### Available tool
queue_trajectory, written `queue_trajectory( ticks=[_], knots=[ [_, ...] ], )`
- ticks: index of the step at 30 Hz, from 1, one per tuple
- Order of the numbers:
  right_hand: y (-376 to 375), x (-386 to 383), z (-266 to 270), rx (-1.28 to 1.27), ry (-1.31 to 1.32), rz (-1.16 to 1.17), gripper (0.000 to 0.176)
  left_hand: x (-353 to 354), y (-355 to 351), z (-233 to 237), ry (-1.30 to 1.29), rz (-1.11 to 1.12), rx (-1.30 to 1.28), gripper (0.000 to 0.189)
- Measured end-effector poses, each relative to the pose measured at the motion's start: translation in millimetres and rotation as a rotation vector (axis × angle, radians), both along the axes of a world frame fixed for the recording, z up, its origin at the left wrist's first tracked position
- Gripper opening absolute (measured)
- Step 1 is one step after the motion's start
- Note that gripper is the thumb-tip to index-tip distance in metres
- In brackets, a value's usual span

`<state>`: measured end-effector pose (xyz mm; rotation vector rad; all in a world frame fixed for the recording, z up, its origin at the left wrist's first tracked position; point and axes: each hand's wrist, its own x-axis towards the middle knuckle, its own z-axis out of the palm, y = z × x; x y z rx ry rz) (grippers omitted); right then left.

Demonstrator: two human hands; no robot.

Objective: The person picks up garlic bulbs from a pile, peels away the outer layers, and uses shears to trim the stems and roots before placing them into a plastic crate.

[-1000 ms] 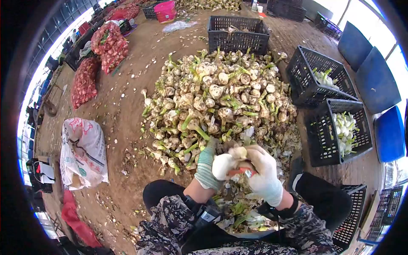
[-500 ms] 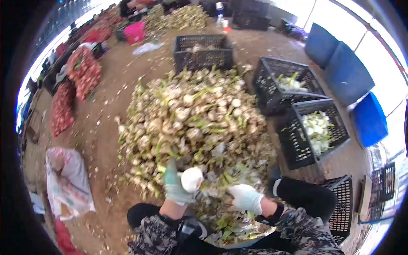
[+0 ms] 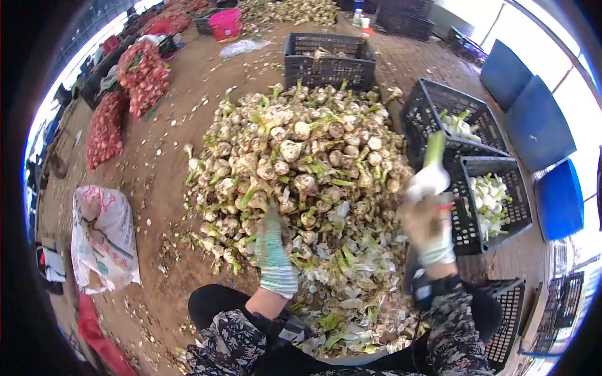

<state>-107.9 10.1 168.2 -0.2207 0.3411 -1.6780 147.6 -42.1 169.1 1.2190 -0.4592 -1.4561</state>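
Note:
My right hand (image 3: 431, 229), in a soiled pale glove and smeared by motion, grips a white garlic bulb (image 3: 429, 182) with its green stem pointing up. Something small and red shows at that hand, too blurred to name. This hand is right of the garlic pile (image 3: 313, 166), beside the black crates. My left hand (image 3: 276, 260), in a striped green-and-white glove, reaches into the pile's near left side. Its fingertips are among the bulbs, close to a dirty garlic bulb (image 3: 257, 199); whether they grip it is hidden.
Black crates (image 3: 495, 202) (image 3: 461, 113) with trimmed white garlic stand at the right, another crate (image 3: 329, 62) behind the pile. Peelings (image 3: 351, 301) cover the floor between my knees. A white sack (image 3: 103, 244), red net bags (image 3: 143, 78) and blue panels (image 3: 539, 122) flank the area.
The white bulb, earlier beside my left hand, is now in my right hand, raised to the right towards the crates. My left hand has moved forward into the pile. The view has shifted.

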Motion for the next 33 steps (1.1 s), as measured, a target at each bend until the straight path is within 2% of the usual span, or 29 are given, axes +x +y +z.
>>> queue_trajectory(
  ticks=[1, 2, 3, 6, 7, 8, 9, 10, 11, 13, 15, 16, 17, 19, 21, 22, 23, 25, 26, 27, 28, 29, 31, 32, 33],
  knots=[
    [-10, -15, 1, -0.085, 0.252, -0.109, 0.039, 5, -4, -12, 0.033, 0.011, 0.065, 0.026],
    [-25, -25, -16, 0.019, 0.355, -0.073, 0.038, 11, -9, -14, 0.093, -0.098, 0.076, 0.025],
    [-42, -26, -30, 0.122, 0.461, -0.04, 0.037, 10, -11, -12, 0.089, -0.091, 0.077, 0.025],
    [-78, 18, -58, 0.464, 1.039, 0.095, 0.029, 0, -10, -13, 0.01, 0.053, 0.105, 0.021],
    [-94, 41, -67, 0.616, 0.931, 0.137, 0.029, 0, -12, -16, -0.036, 0.067, 0.125, 0.019],
    [-112, 58, -106, 0.35, 0.785, 0.14, 0.03, 2, -12, -20, -0.024, 0.026, 0.105, 0.018],
    [-125, 84, -86, 0.546, 1.082, 0.283, 0.033, 5, -10, -24, -0.011, -0.02, 0.084, 0.017],
    [-145, 99, -106, 0.642, 1.383, 0.315, 0.033, 5, -10, -31, -0.026, 0.014, 0.082, 0.018],
    [-183, 101, -251, 0.507, 1.225, 0.037, 0.033, 7, -8, -43, -0.032, 0.018, 0.081, 0.018],
    [-189, 136, -169, 0.716, 1.459, 0.219, 0.032, 12, -8, -64, -0.226, -0.087, 0.183, 0.024],
    [-197, 154, -181, 0.888, 1.417, -0.025, 0.032, 12, -11, -44, -0.245, -0.012, 0.18, 0.028],
    [-187, 162, -187, 0.609, 1.04, -0.265, 0.027, 16, -14, -36, -0.122, -0.049, 0.147, 0.031],
    [-175, 158, -182, 0.461, 0.682, -0.139, 0.032, 21, -15, -30, 0.001, -0.093, 0.12, 0.034],
    [-142, 149, -156, 0.438, 0.619, 0.001, 0.045, 28, -21, -24, 0.003, -0.069, 0.103, 0.036],
    [-94, 149, -90, 0.213, 0.869, 0.064, 0.059, 34, -22, -21, -0.142, -0.139, 0.044, 0.034],
    [-81, 146, -45, 0.1, 0.945, 0.218, 0.06, 30, -20, -14, -0.116, -0.14, -0.061, 0.033],
    [-66, 141, -32, 0.131, 1.158, 0.31, 0.062, 37, -22, -17, -0.216, -0.352, -0.058, 0.036],
    [-50, 132, -7, -0.24, 2.12, 0.209, 0.068, 30, -11, -34, 0.154, -0.416, -0.028, 0.034],
    [-42, 133, 1, -0.293, 2.255, 0.209, 0.073, 31, -9, -27, 0.158, -0.423, -0.033, 0.034],
    [-31, 136, 15, -0.383, 2.395, 0.128, 0.074, 33, -7, -13, -0.043, -0.594, -0.079, 0.032],
    [-27, 137, 21, -0.348, 2.308, 0.078, 0.074, 35, -6, -6, -0.256, -0.753, -0.117, 0.031],
    [-22, 139, 26, -0.314, 2.219, 0.031, 0.075, 35, -4, -14, -0.254, -0.749, -0.124, 0.031],
    [-19, 134, 51, -0.202, 1.845, -0.038, 0.069, 36, 0, -38, 0.157, -0.62, -0.104, 0.034],
    [-10, 133, 51, 0.269, 1.112, -0.053, 0.061, 38, -7, -22, 0.3, -0.74, -0.098, 0.045],
    [-6, 128, 26, 0.042, 0.846, -0.2, 0.065, 38, -7, -14, 0.302, -0.735, -0.107, 0.045]
  ],
)
